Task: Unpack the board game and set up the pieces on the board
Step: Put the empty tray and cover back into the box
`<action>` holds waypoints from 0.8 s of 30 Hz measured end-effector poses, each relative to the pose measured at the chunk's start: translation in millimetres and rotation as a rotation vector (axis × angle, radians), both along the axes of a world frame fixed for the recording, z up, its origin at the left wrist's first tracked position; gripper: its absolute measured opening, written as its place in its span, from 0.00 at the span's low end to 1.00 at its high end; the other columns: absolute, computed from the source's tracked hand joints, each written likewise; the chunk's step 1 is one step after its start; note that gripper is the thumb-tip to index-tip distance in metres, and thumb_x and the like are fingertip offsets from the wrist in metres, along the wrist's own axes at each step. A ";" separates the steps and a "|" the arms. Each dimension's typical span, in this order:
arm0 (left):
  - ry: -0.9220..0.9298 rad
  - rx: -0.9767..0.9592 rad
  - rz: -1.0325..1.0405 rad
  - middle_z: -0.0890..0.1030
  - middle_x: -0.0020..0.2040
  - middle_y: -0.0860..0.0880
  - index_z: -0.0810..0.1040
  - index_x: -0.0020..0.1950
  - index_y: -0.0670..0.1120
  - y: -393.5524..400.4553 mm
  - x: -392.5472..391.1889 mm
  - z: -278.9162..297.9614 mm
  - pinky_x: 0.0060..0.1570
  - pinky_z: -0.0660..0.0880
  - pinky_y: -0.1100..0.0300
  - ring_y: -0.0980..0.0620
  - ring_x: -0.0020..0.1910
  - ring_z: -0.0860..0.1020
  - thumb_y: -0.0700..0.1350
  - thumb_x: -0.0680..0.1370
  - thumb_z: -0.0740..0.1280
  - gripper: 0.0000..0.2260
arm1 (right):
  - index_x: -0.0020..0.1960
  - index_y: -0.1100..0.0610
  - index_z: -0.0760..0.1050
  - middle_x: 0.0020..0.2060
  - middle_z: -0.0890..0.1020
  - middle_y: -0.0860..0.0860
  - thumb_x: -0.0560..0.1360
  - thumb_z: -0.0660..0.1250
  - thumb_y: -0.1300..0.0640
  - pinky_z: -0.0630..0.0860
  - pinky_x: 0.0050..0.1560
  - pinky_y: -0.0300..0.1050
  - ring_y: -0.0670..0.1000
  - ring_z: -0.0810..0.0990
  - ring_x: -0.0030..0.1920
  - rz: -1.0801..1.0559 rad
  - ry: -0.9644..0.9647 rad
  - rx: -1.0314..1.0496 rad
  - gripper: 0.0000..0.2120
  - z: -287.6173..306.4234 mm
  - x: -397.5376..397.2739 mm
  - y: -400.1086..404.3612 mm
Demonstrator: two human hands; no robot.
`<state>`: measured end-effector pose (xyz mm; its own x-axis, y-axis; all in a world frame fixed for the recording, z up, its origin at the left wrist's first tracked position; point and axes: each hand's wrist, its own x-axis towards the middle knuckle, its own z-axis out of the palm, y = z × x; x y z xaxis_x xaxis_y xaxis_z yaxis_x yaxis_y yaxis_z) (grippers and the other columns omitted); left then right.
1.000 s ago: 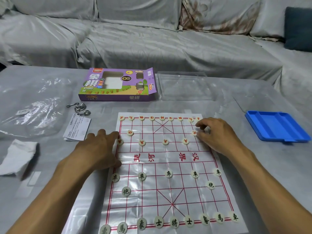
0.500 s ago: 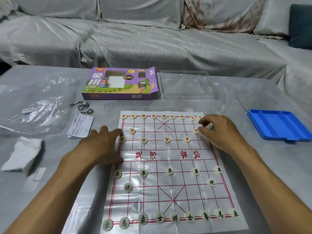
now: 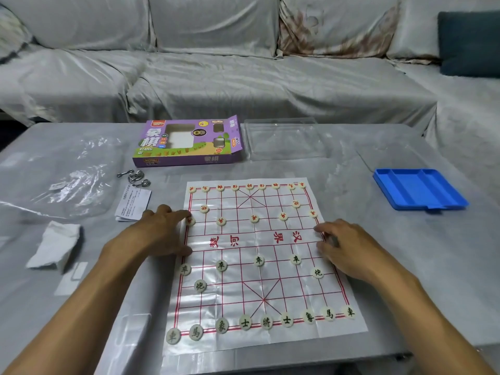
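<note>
On the table [image 3: 405, 266], both hands rest at the board's [image 3: 259, 266] edges (pieces set): left hand [image 3: 154, 234] spread, right hand [image 3: 349, 250] loosely curled.

Paper board [image 3: 259, 255] lies flat on table w/ round pieces [image 3: 221, 265] set both ends.

I am reaching both arms forward. My left hand [image 3: 157, 234] is lying flat, its fingers [image 3: 176, 213] stretched out. My right hand [image 3: 349, 247] is resting low, fingers loosely bent, holding nothing.
</note>
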<state>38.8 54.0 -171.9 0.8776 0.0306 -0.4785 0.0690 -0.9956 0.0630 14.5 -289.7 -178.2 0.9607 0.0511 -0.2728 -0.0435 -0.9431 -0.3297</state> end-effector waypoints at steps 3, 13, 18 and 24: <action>-0.004 -0.006 0.006 0.59 0.75 0.48 0.55 0.77 0.59 2.0 1.3 -0.5 0.67 0.67 0.47 0.42 0.72 0.61 0.60 0.71 0.73 0.39 | 0.72 0.44 0.66 0.69 0.67 0.45 0.80 0.58 0.44 0.68 0.64 0.47 0.50 0.65 0.69 0.062 0.043 -0.075 0.20 -4.9 1.6 2.3; -0.005 0.023 0.033 0.58 0.75 0.47 0.55 0.77 0.57 12.1 3.5 -1.0 0.66 0.65 0.49 0.42 0.73 0.58 0.57 0.74 0.70 0.37 | 0.74 0.43 0.64 0.68 0.65 0.46 0.79 0.59 0.42 0.70 0.62 0.46 0.49 0.65 0.68 0.119 -0.015 -0.095 0.23 -15.3 15.2 21.2; -0.010 0.027 0.016 0.59 0.75 0.47 0.55 0.77 0.55 14.5 1.8 -2.6 0.66 0.65 0.49 0.42 0.72 0.59 0.55 0.75 0.68 0.34 | 0.72 0.43 0.67 0.68 0.65 0.45 0.79 0.60 0.42 0.70 0.62 0.45 0.48 0.66 0.67 0.111 -0.060 -0.049 0.22 -18.9 18.5 25.6; -0.221 -0.077 -0.068 0.57 0.78 0.48 0.54 0.78 0.53 -11.5 5.5 5.6 0.68 0.67 0.47 0.43 0.74 0.60 0.52 0.75 0.70 0.36 | 0.68 0.46 0.70 0.66 0.69 0.45 0.80 0.61 0.46 0.72 0.61 0.45 0.49 0.72 0.64 -0.037 -0.192 0.109 0.18 -11.1 25.4 0.1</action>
